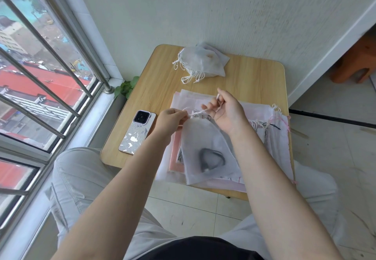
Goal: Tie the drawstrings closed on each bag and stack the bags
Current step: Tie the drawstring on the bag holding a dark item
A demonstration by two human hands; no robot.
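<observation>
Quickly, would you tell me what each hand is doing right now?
Left hand: pinches the drawstring.
Right hand: pinches the same drawstring's other end.

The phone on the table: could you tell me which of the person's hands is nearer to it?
Left. The left hand sits just right of the phone; the right hand is farther right, past the drawstring.

phone (136, 132) face-down on wooden table (254, 76), barred window (40, 76), green plant (125, 87)
</observation>
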